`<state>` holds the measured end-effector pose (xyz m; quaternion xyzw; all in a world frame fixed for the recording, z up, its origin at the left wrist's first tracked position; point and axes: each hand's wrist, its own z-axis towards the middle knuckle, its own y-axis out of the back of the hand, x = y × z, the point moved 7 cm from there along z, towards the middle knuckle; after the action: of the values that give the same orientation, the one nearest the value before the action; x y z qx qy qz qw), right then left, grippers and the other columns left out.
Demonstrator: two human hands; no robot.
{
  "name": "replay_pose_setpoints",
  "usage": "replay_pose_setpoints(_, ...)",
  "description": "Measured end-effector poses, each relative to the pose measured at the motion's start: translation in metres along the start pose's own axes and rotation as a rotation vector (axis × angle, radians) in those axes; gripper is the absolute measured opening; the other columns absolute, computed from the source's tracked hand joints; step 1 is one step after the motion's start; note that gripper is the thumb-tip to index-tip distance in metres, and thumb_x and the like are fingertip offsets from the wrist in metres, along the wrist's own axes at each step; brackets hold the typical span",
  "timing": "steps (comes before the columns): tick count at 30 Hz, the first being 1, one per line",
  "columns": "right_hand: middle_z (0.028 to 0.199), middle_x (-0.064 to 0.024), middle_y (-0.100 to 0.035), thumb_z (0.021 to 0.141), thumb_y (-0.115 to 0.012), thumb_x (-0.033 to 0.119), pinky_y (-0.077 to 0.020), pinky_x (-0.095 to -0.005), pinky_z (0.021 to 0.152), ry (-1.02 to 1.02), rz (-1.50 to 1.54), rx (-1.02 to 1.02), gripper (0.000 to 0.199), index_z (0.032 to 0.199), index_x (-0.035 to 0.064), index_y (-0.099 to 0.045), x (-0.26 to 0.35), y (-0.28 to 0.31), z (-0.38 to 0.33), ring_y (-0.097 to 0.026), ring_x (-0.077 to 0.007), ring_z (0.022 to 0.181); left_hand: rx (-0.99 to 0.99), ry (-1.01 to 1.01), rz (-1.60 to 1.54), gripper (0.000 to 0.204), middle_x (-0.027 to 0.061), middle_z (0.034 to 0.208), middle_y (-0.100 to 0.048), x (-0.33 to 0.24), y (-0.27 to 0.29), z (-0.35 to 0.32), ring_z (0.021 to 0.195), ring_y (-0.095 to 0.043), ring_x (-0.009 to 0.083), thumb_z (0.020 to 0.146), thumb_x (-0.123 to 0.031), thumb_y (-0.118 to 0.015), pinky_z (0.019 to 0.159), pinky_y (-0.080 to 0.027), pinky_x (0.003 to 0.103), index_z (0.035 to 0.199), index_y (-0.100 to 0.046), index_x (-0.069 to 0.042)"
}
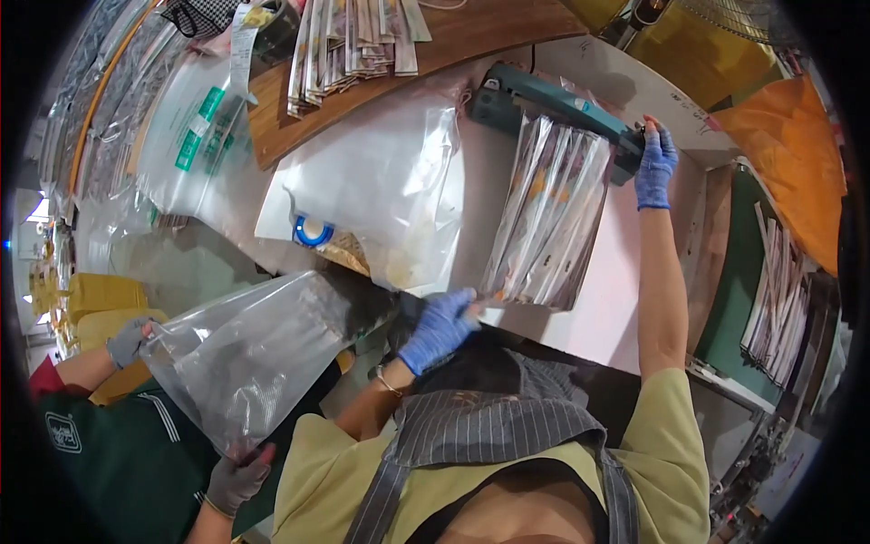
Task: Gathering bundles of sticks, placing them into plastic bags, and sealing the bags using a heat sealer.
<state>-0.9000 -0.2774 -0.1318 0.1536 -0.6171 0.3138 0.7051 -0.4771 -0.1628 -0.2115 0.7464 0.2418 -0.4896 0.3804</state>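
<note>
A green-grey impulse sealer (pixel 553 100) lies across the far side of the white table. Its right end is under my right hand (pixel 657 168), in a blue glove with bare fingertips, the fingers closed around the arm's end. A clear plastic bag (pixel 548 218) with long flat printed pieces inside runs toward me from the sealer; its far edge lies at the sealer bar. Beside the bag's near left corner is my left hand (pixel 439 331), also blue-gloved. Its fingertips are smeared, so whether they touch or pinch the corner cannot be told.
At the left, a co-worker's grey-gloved hands (pixel 237 480) hold up a large clear bag (pixel 263 358). Clear plastic sheets (pixel 381 172) and a blue tape roll (pixel 313 231) lie left of the sealer. Printed strips (pixel 358 45) rest on a wooden board (pixel 272 113); others (pixel 778 299) stand at right.
</note>
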Motion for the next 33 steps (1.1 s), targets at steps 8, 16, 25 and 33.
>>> replay_pose_setpoints(8,0.126,-0.0231,-0.039,0.069,-0.066,0.022,-0.0287,-0.0416,0.098,0.481,-0.958,0.351,0.063,0.124,0.0033,-0.042,0.032,-0.056,-0.191,-0.034,-0.0380,0.118,-0.577,-0.220,0.752,0.017,0.0094,0.059,-0.050,-0.008,0.089,0.042,0.053,-0.047,0.0173,0.082,-0.017,-0.056,0.050,-0.039,0.029,0.073,-0.055,-0.002)
replay_pose_setpoints(16,0.116,-0.0165,-0.046,0.069,-0.070,0.025,-0.0312,-0.0406,0.094,0.322,-0.400,0.658,0.028,0.084,0.0057,-0.057,0.091,-0.141,-0.280,-0.039,-0.0338,0.113,-0.557,-0.322,-0.119,0.013,0.0042,0.068,-0.052,-0.090,0.095,0.041,0.061,-0.043,0.0105,0.085,-0.011,-0.052,0.056,-0.039,0.028,0.081,-0.055,0.000)
replay_pose_setpoints(25,0.075,-0.0044,-0.060,0.079,-0.061,0.011,-0.0444,-0.0233,0.065,-0.329,0.029,0.641,0.020,0.094,-0.0021,-0.059,0.080,-0.150,-0.278,-0.053,-0.0080,0.070,-0.655,-0.474,0.552,0.012,0.0134,0.072,-0.051,-0.150,0.087,0.022,0.061,-0.054,0.0323,0.076,-0.013,-0.057,0.052,-0.042,0.039,0.080,-0.049,-0.006)
replay_pose_setpoints(33,0.060,-0.0004,-0.054,0.083,-0.054,0.007,-0.0403,-0.0217,0.052,-0.425,0.015,0.413,0.015,0.070,-0.0002,-0.058,0.060,-0.122,-0.255,-0.048,-0.0073,0.053,-0.761,-0.457,0.523,0.012,0.0151,0.069,-0.050,-0.151,0.107,0.025,0.059,-0.051,0.0340,0.082,-0.014,-0.053,0.053,-0.040,0.038,0.077,-0.048,-0.004)
